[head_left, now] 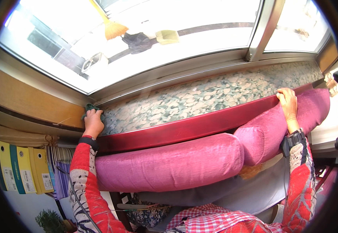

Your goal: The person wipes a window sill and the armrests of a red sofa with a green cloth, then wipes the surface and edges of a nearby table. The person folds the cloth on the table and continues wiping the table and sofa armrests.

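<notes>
My left hand [94,123] is closed on a dark green cloth [89,107] in the left corner of a speckled green-and-cream windowsill [184,101]. My right hand [287,106] rests with curled fingers over the top of the dark red ledge [192,126] and the pink-purple cushion beside it, gripping the edge there. Two long pink-purple cushions [169,163] lie along the near side of the ledge, the right one [260,143] angled up toward the far right.
A framed window [254,31] spans the far side, with a broom [114,27] visible through it. Yellow binders [21,167] stand at left above a plant [48,219]. A wooden panel [33,97] borders the sill's left end. A grey sheet [211,190] lies below the cushions.
</notes>
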Available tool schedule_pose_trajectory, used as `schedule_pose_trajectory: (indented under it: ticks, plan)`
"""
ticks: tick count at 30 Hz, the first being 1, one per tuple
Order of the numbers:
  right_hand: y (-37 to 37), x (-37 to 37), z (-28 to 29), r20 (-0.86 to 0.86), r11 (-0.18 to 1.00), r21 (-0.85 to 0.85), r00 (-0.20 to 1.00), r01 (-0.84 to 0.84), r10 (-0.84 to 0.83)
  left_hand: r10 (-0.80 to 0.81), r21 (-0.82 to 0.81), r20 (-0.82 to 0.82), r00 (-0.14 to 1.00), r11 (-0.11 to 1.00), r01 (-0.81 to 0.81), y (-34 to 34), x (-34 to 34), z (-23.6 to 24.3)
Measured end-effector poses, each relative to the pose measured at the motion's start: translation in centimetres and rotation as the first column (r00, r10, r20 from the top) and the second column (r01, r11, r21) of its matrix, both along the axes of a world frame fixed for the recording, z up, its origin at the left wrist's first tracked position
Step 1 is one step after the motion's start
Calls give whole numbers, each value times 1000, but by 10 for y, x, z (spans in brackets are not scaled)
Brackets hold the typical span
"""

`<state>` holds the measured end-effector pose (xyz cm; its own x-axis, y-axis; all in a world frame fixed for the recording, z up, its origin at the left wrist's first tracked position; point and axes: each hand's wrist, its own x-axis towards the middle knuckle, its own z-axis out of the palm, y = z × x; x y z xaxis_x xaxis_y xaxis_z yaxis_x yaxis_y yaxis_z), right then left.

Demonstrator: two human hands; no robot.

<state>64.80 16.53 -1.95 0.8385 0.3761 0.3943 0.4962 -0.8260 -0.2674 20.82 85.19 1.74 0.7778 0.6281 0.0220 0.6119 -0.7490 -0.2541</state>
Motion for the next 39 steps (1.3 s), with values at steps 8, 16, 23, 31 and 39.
schedule_pose_trajectory:
  ticks: [8, 16, 23, 31, 39]
  plan:
    - [10, -6, 1, 85, 991, 134, 996, -15, 3, 108, -266, 96, 989, 961, -79, -95, 127, -4]
    - [6, -2, -7, 133, 984, 173, 991, -39, 16, -634, -514, 372, 677, 467, 720, -278, 217, 10]
    - [2, 3, -10, 93, 985, 168, 995, -38, 23, -548, -510, 129, 826, 678, 530, -170, 135, 27]
    - [-4, 9, -11, 62, 991, 125, 997, -50, 43, 191, -299, -215, 958, 921, -250, -27, 0, 15]
    - [-3, 9, -9, 27, 990, 132, 999, -41, 38, 292, -164, 512, 808, 956, -242, 26, 9, 1]
